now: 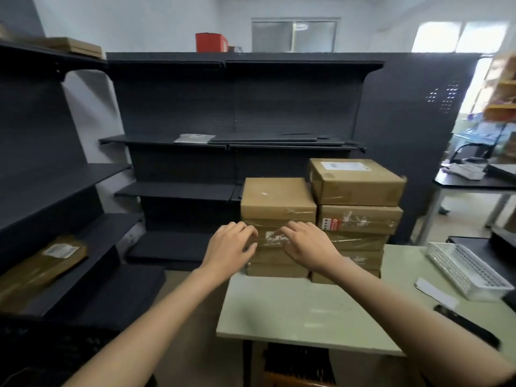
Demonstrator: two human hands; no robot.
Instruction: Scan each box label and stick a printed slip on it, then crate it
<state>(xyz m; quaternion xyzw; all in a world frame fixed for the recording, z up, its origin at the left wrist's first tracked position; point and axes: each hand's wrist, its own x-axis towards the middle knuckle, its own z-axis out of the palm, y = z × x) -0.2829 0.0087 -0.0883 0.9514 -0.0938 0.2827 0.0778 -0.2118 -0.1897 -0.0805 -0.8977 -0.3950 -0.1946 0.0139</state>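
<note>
Matt brown cardboard boxes (pixel 277 199) with glossy clear tape, matt dark metal shelving (pixel 178 141), white plastic basket (pixel 469 270)

Two arms are showing in the head view — both bare from the lower edge of the picture up to the wrists, with no sleeve or cuff covering either forearm. The left hand (pixel 231 244) is wearing nothing: no glove, no ring and no watch or band is showing at its wrist. The right hand (pixel 310 245) is likewise going ungloved, its wrist carrying no strap or bracelet. The fingers on both are looking slender, with short nails. The forearms are appearing long and stretched by the wide-angle lens — broad near the camera, narrowing toward the wrists.
</note>
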